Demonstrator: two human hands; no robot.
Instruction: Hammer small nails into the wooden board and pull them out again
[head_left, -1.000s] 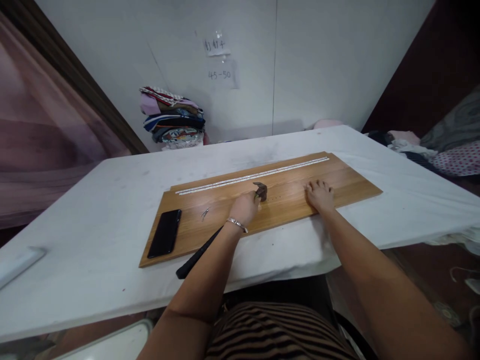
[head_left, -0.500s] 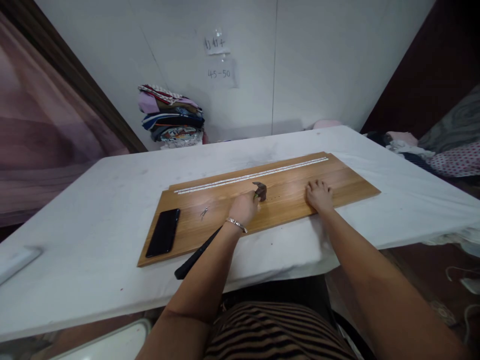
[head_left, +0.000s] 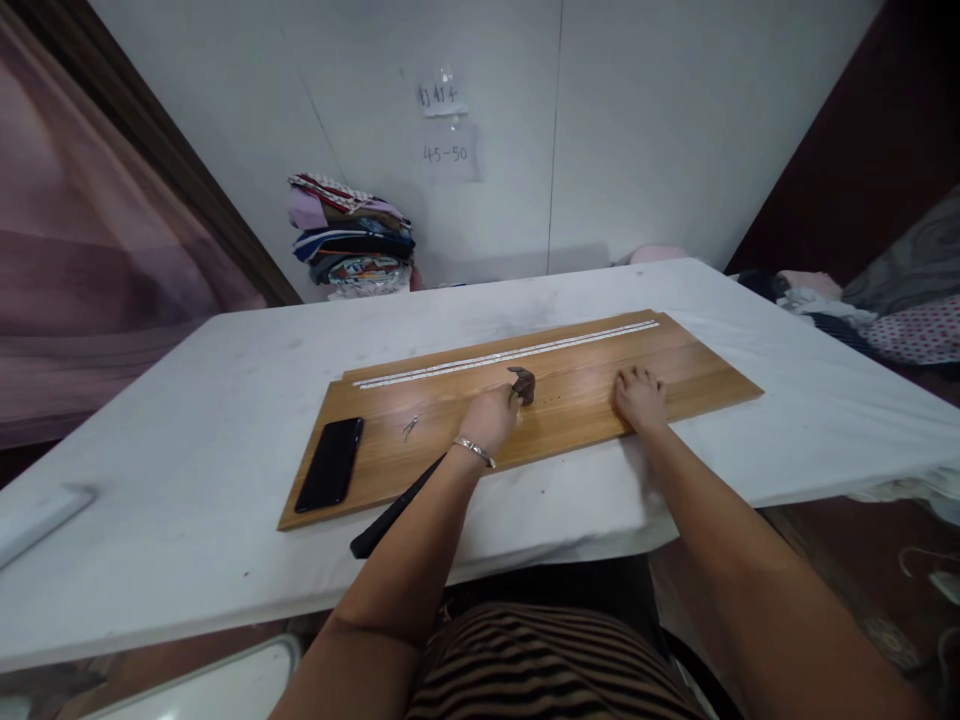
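Observation:
A long wooden board lies on a white table. My left hand is closed round a hammer just below its dark head, which rests on the board; the black handle runs back under my wrist past the board's near edge. My right hand lies flat on the board to the right, fingers spread. A faint row of small dots, perhaps nail heads, runs between the hammer head and my right hand. A silvery strip runs along the board's far side.
A black phone lies on the board's left end, with a few small nails beside it. Folded cloths are stacked against the wall. A white object sits at the table's left edge. Bedding lies at the right.

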